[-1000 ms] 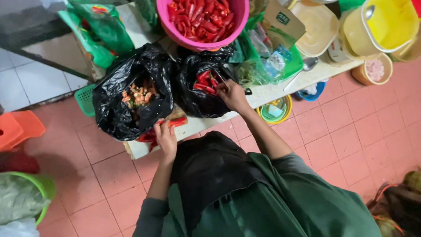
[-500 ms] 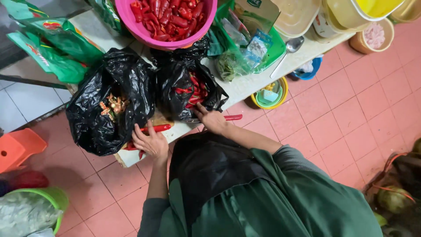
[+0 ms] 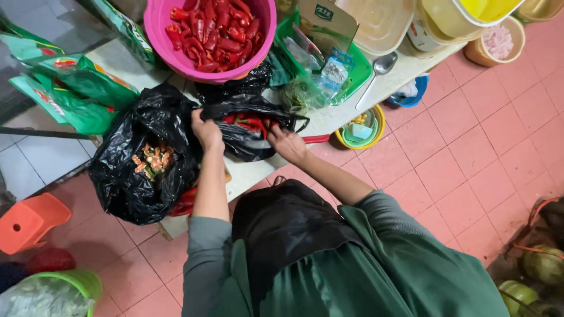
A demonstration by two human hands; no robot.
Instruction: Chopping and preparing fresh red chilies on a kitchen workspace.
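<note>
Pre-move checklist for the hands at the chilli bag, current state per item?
1. Left hand grips the rim of the chilli bag: ok.
2. Right hand on the bag's near rim: ok.
3. Bag mouth open, red chillies visible: ok.
4. Scrap bag clear of both hands: not ok, it touches the left wrist.
5. Pink bowl stands whole on the table: cannot tell, cropped by the frame.
</note>
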